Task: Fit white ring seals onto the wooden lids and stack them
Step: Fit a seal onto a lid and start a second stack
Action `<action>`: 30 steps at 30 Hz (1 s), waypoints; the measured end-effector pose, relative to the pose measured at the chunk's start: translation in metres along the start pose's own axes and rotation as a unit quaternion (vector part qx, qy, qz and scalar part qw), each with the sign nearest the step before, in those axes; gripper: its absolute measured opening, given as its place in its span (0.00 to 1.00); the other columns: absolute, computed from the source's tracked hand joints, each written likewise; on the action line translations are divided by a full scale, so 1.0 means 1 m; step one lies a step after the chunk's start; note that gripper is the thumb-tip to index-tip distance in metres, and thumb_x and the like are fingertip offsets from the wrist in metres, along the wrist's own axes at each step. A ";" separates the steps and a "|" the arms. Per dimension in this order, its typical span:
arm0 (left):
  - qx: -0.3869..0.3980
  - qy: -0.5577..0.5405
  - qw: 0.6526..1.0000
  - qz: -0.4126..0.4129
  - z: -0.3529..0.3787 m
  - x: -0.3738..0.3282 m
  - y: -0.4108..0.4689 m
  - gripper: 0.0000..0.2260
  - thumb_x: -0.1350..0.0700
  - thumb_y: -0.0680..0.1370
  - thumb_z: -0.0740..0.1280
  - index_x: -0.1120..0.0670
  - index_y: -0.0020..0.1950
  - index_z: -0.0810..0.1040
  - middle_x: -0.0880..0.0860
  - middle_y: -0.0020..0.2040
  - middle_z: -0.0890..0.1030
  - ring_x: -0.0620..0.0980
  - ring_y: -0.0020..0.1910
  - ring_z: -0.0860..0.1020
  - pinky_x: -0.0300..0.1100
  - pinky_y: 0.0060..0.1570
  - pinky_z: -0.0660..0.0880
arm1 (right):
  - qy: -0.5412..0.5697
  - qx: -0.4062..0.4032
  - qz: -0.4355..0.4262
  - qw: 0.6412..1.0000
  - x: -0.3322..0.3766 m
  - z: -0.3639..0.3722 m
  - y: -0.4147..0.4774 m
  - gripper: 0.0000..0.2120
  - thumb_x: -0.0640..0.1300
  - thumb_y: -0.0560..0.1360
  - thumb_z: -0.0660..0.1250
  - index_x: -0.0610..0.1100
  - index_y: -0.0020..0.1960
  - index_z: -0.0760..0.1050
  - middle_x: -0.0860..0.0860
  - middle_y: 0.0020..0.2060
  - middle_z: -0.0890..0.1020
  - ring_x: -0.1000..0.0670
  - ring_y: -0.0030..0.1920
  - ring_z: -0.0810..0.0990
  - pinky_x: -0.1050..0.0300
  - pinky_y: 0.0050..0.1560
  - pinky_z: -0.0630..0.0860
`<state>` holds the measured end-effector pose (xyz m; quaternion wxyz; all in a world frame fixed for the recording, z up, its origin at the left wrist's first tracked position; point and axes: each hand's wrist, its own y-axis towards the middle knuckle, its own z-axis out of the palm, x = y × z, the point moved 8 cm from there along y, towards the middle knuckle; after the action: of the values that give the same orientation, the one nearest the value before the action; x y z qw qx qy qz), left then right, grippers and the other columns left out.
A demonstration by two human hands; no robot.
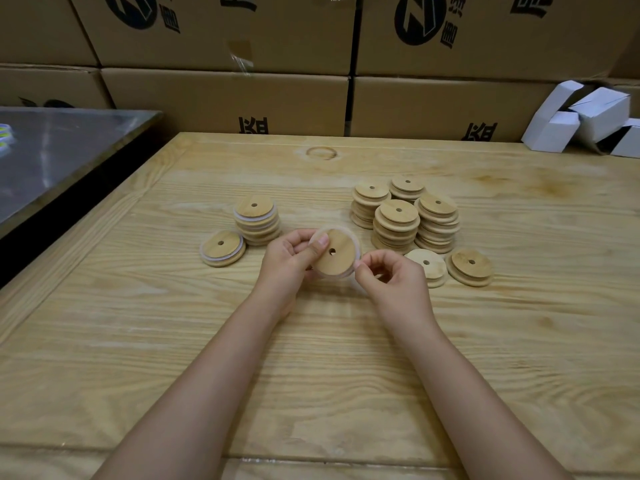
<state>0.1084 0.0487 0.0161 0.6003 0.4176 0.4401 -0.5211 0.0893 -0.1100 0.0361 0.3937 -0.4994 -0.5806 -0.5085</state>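
Wooden lid (341, 258) held mid-frame over the surface (173, 341) — left hand (287, 259) grips it, right hand (391, 277) pinches the ring (350, 276) at its edge; seating looks underway — next, ease it round evenly, then onto the left stack (258, 221)

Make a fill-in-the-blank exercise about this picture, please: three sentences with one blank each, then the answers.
1. The left hand holds a round wooden lid with a small ____ in its centre.
2. The right hand pinches the translucent white ring seal at the lid's ____ edge.
3. The stack of wooden lids with white seals stands to the ____ of the held lid.

Answers: hole; right; left
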 end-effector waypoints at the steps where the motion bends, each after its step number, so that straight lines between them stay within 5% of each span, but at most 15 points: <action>1: 0.000 -0.001 1.000 -0.010 0.001 0.001 -0.001 0.02 0.59 0.76 0.66 0.55 0.47 0.78 0.51 0.36 0.83 0.47 0.35 0.81 0.40 0.30 0.78 | -0.004 -0.004 -0.004 1.000 0.000 -0.001 0.000 0.07 0.39 0.71 0.70 0.47 0.36 0.77 0.58 0.29 0.76 0.62 0.28 0.70 0.71 0.32 0.68; 10: 0.012 0.002 0.999 -0.049 0.006 0.002 -0.004 0.06 0.58 0.79 0.62 0.55 0.50 0.78 0.56 0.32 0.82 0.52 0.22 0.77 0.37 0.19 0.72 | -0.110 -0.032 -0.148 0.982 0.026 -0.003 -0.011 0.07 0.38 0.70 0.72 0.47 0.45 0.78 0.57 0.38 0.79 0.59 0.42 0.75 0.73 0.44 0.66; 17: 0.022 0.008 0.998 -0.065 0.006 0.002 -0.005 0.13 0.59 0.81 0.55 0.57 0.50 0.79 0.59 0.34 0.82 0.53 0.20 0.75 0.38 0.19 0.72 | -0.100 0.003 -0.132 0.986 0.020 0.003 -0.009 0.10 0.41 0.69 0.74 0.47 0.50 0.80 0.56 0.42 0.78 0.60 0.44 0.75 0.72 0.45 0.67; 22: 0.091 0.001 0.994 -0.060 0.014 -0.001 -0.009 0.09 0.62 0.77 0.61 0.58 0.55 0.77 0.59 0.37 0.81 0.51 0.21 0.75 0.37 0.19 0.71 | -0.091 -0.002 -0.115 0.989 0.017 0.000 -0.007 0.08 0.42 0.71 0.72 0.48 0.50 0.80 0.58 0.44 0.79 0.62 0.47 0.75 0.72 0.47 0.68; 25: -0.059 0.071 0.994 0.064 -0.010 -0.023 -0.005 0.10 0.60 0.70 0.66 0.56 0.51 0.79 0.53 0.38 0.79 0.47 0.26 0.74 0.37 0.21 0.68 | -0.128 -0.014 -0.135 0.982 0.020 0.000 -0.009 0.05 0.42 0.73 0.70 0.46 0.49 0.81 0.62 0.44 0.78 0.63 0.51 0.74 0.72 0.52 0.66; 28: -0.274 0.081 0.935 0.209 -0.055 -0.057 -0.018 0.12 0.58 0.68 0.64 0.57 0.49 0.79 0.52 0.42 0.78 0.51 0.41 0.75 0.46 0.38 0.71 | -0.142 -0.026 -0.136 0.980 0.019 -0.002 -0.009 0.05 0.41 0.75 0.67 0.47 0.48 0.80 0.63 0.43 0.78 0.62 0.52 0.74 0.68 0.55 0.67; 30: -0.365 0.069 0.894 0.249 -0.082 -0.068 -0.028 0.10 0.57 0.70 0.62 0.56 0.48 0.78 0.49 0.43 0.78 0.44 0.44 0.76 0.40 0.44 0.72 | -0.144 -0.029 -0.129 0.981 0.018 -0.002 -0.009 0.05 0.40 0.75 0.66 0.47 0.47 0.80 0.63 0.42 0.77 0.61 0.51 0.73 0.63 0.55 0.68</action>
<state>0.0682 0.1414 0.0587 0.7887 0.2998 0.5213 -0.1273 0.0771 -0.1087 0.0521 0.2222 -0.4993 -0.6762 -0.4941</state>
